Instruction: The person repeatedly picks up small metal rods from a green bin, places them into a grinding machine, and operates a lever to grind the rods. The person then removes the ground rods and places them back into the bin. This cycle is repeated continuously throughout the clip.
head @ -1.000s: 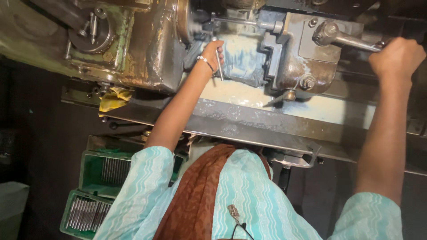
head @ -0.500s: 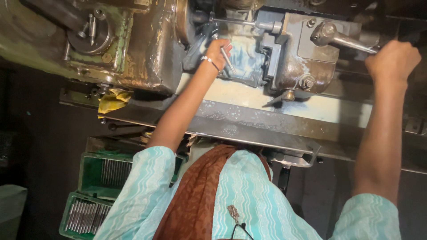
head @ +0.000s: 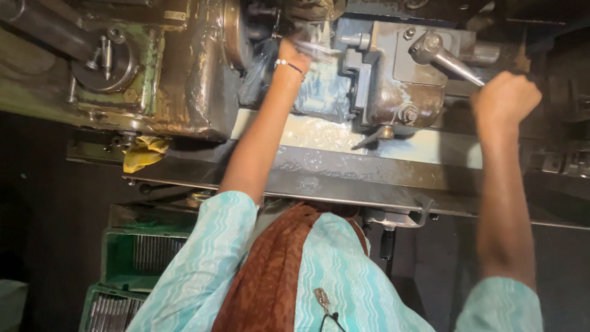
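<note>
My right hand (head: 505,98) is closed in a fist around the end of the long grey metal lever (head: 448,58) on the wet machine head (head: 393,80), while my left hand (head: 294,56) reaches into the blurred chuck area (head: 307,37), its fingers hidden, so I cannot tell their state.

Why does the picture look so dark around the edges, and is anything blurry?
Head view: light falls on the wet machine bed, which glares; the surroundings sink into shadow. The left hand is smeared by motion blur; the right hand on the lever looks sharp.
</note>
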